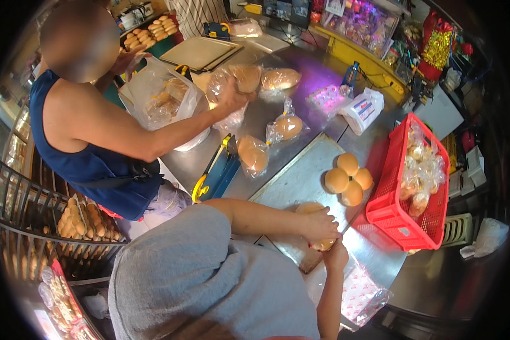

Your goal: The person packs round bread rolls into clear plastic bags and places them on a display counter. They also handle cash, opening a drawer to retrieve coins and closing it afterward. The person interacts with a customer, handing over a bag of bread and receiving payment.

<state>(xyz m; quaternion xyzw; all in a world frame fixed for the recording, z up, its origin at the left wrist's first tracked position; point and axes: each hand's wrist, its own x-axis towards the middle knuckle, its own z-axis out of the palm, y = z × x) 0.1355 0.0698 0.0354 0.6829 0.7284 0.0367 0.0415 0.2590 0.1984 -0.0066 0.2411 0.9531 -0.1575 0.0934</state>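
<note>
On the metal tray [292, 182], a cluster of round golden buns [309, 208] sits under my hands, apparently in a clear plastic bag. My left hand [318, 223] lies across the top of it, its fingers closed on the bag of buns. At the near right edge of the same bag, my right hand [336, 254] pinches, its fingertips close against my left hand. Part of the buns is hidden by both hands. Beyond them on the tray rests an unbagged cluster of joined buns [348, 178].
A red crate [405, 226] of bagged bread stands at the right. Printed plastic bags [364, 292] lie near my right forearm. Several bagged buns [253, 154], a blue and yellow bag sealer [216, 170] and a white bag [147, 85] sit around a co-worker in a navy top.
</note>
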